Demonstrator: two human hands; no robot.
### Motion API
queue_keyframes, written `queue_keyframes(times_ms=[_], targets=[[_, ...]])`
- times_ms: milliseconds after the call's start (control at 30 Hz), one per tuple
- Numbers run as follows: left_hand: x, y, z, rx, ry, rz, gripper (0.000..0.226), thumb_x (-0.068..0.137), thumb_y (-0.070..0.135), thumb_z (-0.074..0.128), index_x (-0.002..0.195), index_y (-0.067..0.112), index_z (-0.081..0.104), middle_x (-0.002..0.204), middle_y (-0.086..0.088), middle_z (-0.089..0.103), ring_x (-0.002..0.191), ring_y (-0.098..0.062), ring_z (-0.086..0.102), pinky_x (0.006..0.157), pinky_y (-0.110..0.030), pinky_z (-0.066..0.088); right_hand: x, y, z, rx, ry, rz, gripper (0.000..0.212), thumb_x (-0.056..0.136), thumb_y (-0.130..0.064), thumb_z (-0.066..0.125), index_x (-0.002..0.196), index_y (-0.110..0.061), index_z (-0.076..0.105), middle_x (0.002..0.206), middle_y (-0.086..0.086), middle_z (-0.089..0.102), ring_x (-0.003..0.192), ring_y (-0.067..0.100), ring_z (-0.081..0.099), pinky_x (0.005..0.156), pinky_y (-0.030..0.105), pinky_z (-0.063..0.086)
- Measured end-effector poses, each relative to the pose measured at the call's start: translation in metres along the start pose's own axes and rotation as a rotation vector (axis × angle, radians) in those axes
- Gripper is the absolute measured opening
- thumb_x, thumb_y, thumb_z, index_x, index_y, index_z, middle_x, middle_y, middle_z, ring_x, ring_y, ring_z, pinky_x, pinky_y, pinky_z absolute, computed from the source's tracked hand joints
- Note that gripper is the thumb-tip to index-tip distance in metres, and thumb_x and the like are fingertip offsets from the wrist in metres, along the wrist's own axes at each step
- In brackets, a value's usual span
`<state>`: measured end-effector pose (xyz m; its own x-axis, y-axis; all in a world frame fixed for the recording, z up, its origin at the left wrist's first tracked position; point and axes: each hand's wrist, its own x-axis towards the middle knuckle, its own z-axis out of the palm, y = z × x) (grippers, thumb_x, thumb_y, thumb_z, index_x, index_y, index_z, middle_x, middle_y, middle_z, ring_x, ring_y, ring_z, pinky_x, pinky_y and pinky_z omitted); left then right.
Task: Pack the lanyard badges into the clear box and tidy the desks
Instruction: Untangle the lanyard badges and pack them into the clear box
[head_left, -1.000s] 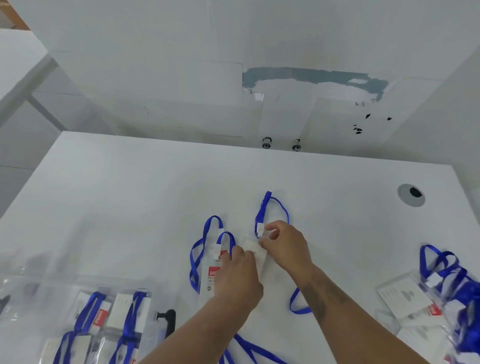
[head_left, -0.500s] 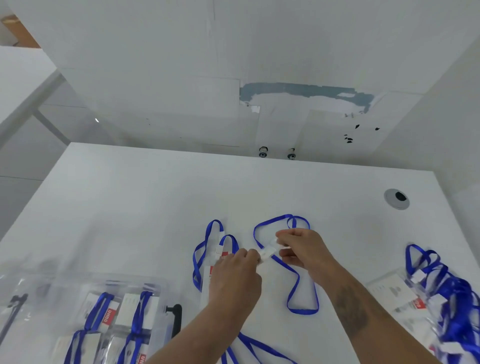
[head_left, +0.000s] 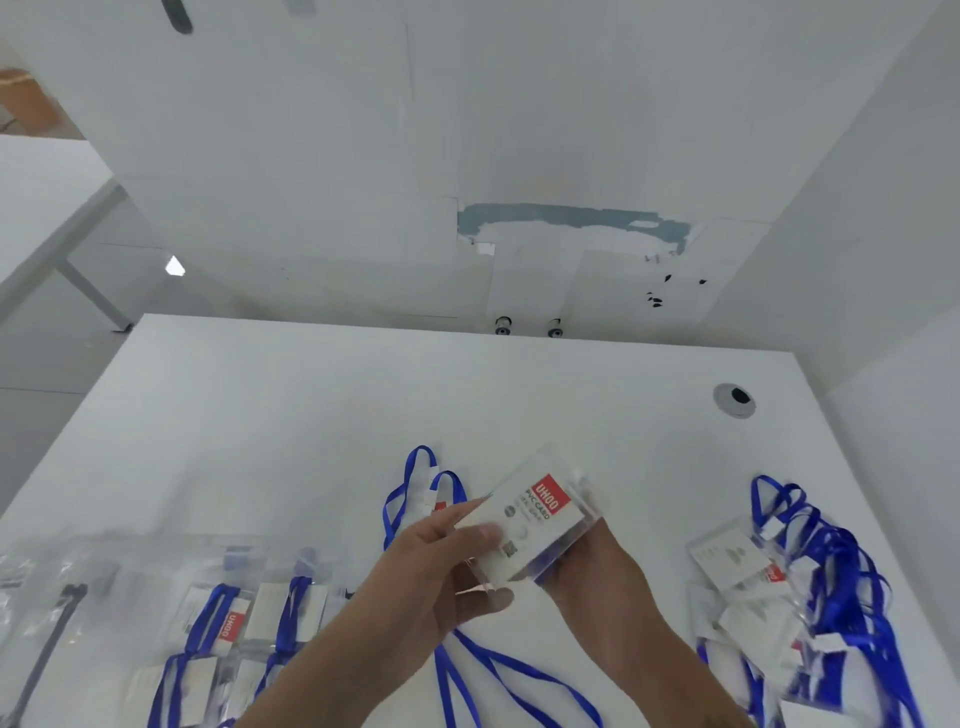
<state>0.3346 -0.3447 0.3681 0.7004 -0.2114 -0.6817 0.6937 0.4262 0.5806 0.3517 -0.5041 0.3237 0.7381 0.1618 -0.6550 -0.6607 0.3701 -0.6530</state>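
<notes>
1. I see a clear badge holder (head_left: 537, 525) with a red label, lifted above the white desk (head_left: 311, 415) and held between both hands.
2. My left hand (head_left: 441, 566) pinches its near edge; my right hand (head_left: 587, 561) cups it from beneath.
3. It looks light, stiff and slick, so I judge the edges the best place to hold; its blue lanyard (head_left: 498, 670) trails limp.
4. The clear box (head_left: 130, 582) sits lower left, part filled; a loose badge pile (head_left: 779, 597) lies at right.

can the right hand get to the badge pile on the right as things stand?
Probably not yet: the right hand grips the badge holder together with the left hand. The path to the pile looks free.
</notes>
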Motion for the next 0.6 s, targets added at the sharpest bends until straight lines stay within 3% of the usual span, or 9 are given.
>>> queue_keyframes(times_ms=[100,200,300,367,467,600], targets=[[0.0,0.001,0.001,0.039,0.147,0.109,0.02,0.091,0.009,0.062,0.107,0.015,0.073,0.1,-0.006,0.077,0.084,-0.024,0.075,0.07,-0.035,0.062,-0.015,0.016,0.015,-0.413,-0.028,-0.037,0.03,0.103,-0.026,0.04,0.092,-0.008,0.062,0.067,0.005,0.066,0.051,0.012,0.055,0.057,0.024,0.048],[0.003,0.0,-0.006,0.537,0.371,0.293,0.021,0.091,0.012,0.065,0.107,0.025,0.071,0.099,0.007,0.073,0.082,-0.016,0.071,0.066,-0.024,0.06,-0.042,0.015,0.024,-0.984,-0.07,-0.134,0.023,0.104,-0.031,0.039,0.098,-0.023,0.06,0.079,-0.005,0.066,0.059,0.003,0.05,0.063,0.018,0.045],[-0.003,0.003,-0.016,0.93,0.35,0.423,0.028,0.092,0.016,0.058,0.109,0.036,0.068,0.101,0.014,0.069,0.081,-0.005,0.066,0.061,-0.013,0.054,-0.065,-0.001,0.026,-1.427,-0.108,-0.345,0.02,0.1,-0.039,0.041,0.098,-0.032,0.06,0.093,-0.013,0.062,0.079,0.002,0.054,0.076,0.018,0.044],[-0.011,0.005,-0.022,1.146,0.258,0.411,0.032,0.093,0.018,0.052,0.107,0.043,0.066,0.097,0.022,0.066,0.08,0.002,0.062,0.063,-0.011,0.052,-0.075,-0.019,0.03,-1.454,-0.104,-0.444,0.019,0.096,-0.039,0.048,0.106,-0.038,0.065,0.095,-0.022,0.063,0.086,-0.003,0.056,0.077,0.015,0.042],[-0.025,0.015,-0.027,1.274,0.054,0.295,0.03,0.096,0.021,0.053,0.102,0.049,0.064,0.096,0.028,0.062,0.084,0.003,0.061,0.074,-0.014,0.052,-0.074,-0.047,0.031,-1.284,-0.122,-0.495,0.012,0.091,-0.033,0.062,0.094,-0.04,0.071,0.086,-0.032,0.066,0.083,-0.012,0.061,0.073,0.008,0.043],[-0.05,0.03,-0.031,0.922,-0.195,0.1,0.023,0.093,0.013,0.063,0.102,0.032,0.071,0.101,0.008,0.073,0.09,-0.017,0.072,0.069,-0.021,0.058,-0.057,-0.058,0.032,-1.019,-0.181,-0.398,0.01,0.086,-0.024,0.071,0.081,-0.033,0.073,0.081,-0.017,0.073,0.077,0.0,0.068,0.068,0.012,0.052]])
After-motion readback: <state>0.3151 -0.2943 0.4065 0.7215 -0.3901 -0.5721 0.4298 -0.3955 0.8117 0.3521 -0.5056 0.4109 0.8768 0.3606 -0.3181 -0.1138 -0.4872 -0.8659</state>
